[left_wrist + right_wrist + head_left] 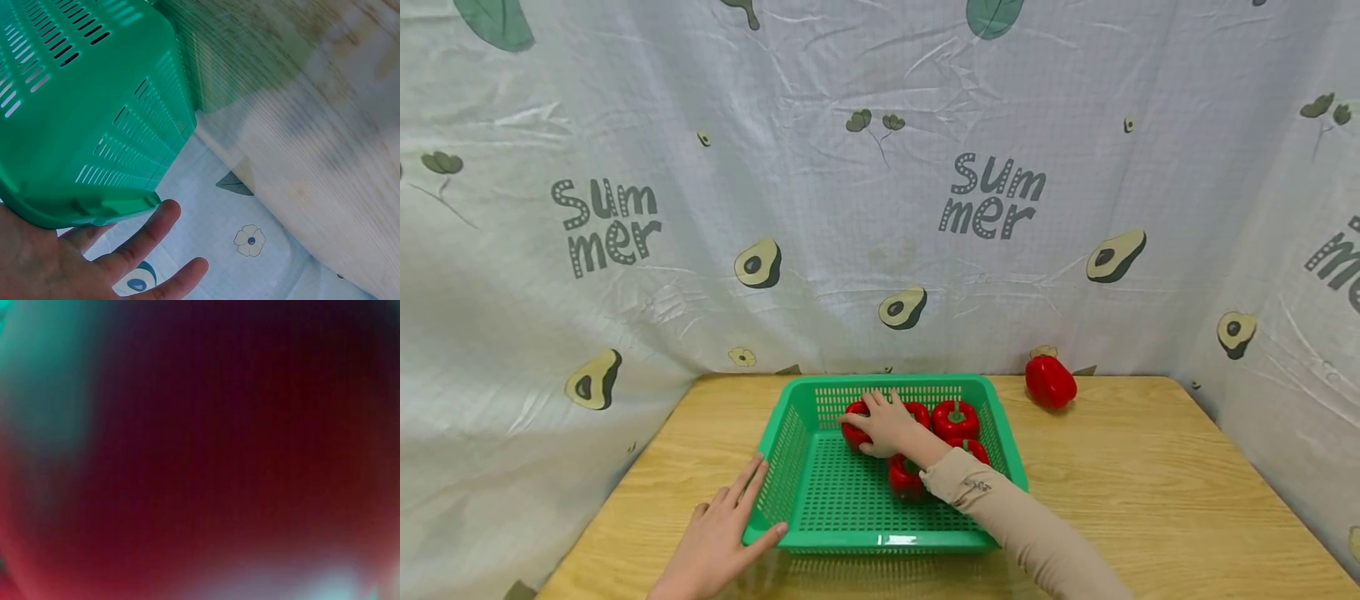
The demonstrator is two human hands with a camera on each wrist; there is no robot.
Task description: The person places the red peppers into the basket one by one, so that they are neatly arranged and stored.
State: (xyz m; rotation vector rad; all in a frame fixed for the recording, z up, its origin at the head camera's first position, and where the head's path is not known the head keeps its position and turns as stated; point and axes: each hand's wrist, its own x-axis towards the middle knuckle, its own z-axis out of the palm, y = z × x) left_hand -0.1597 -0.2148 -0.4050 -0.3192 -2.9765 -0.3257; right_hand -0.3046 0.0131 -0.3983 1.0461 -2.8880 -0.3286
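A green plastic basket (891, 540) with slotted walls holds several red bell peppers, among them one (955, 421) at the back right and one (906, 479) nearer the front. My right hand (891, 429) reaches in and grips another red bell pepper (853, 433) by the back wall, fingers spread over its top. Blurred dark red pepper skin (219, 456) fills most of the right wrist view. At the basket's front left corner rests my left hand (718, 529), fingers straight along the outside and thumb at the front rim. The left wrist view shows these extended fingers (150, 231) beside the green rim.
One more red bell pepper (1051, 382) lies on the wooden table (1120, 483), right of the basket near the back edge. A white cloth (820, 208) printed with avocados and lettering hangs behind and along the sides of the table.
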